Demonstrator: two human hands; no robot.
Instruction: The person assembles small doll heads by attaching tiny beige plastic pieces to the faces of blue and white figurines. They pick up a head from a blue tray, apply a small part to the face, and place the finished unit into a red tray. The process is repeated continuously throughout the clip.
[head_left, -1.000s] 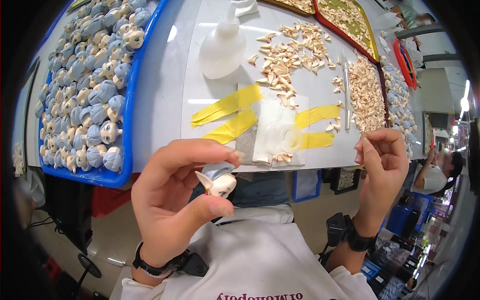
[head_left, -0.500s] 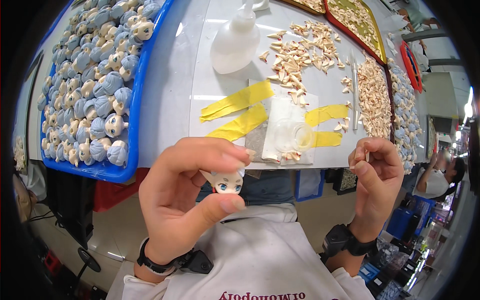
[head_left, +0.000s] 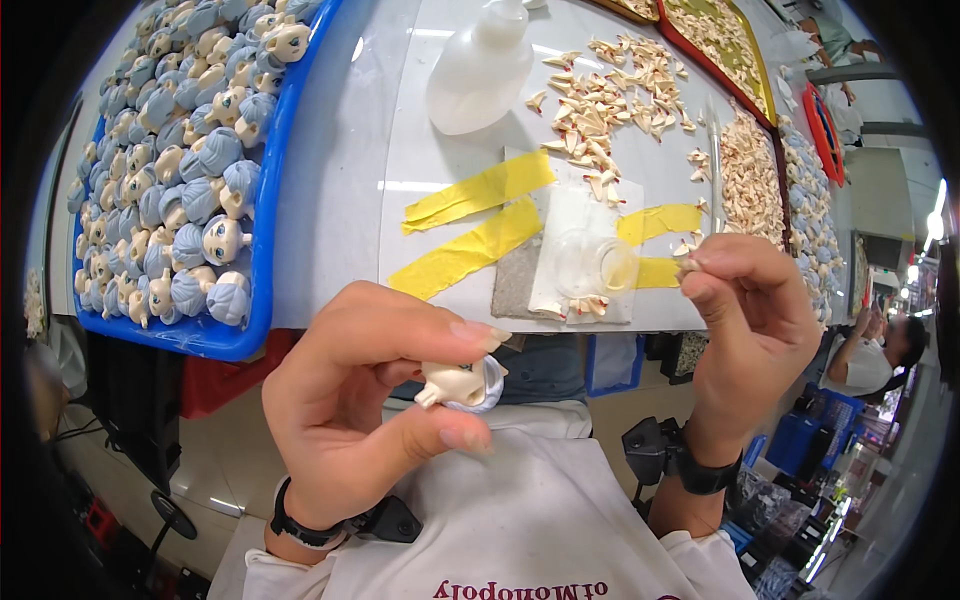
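Between the thumb and fingers of my left hand (head_left: 350,400) is a small doll head (head_left: 458,385) with pale blue hair, tipped over so its neck peg points to the lower left. My right hand (head_left: 752,300) is closed in a pinch above the table's front edge. A small cream doll ear (head_left: 688,267) pokes out of its fingertips, mostly covered. Just left of that hand, a clear round jar (head_left: 605,265) rests on a white pad (head_left: 550,280). Several loose doll ears (head_left: 588,304) lie at the pad's front edge.
A blue tray (head_left: 262,270) full of doll heads stands at left. Yellow tape strips (head_left: 470,245) cross the table near a white squeeze bottle (head_left: 480,75). Behind the pad is a heap of cream ears with red bits (head_left: 590,115). A metal tool (head_left: 714,160) lies at right.
My left hand has turned the doll head from face-forward to tipped over, hair to the right. My right hand has moved left and up, toward the jar, still pinching.
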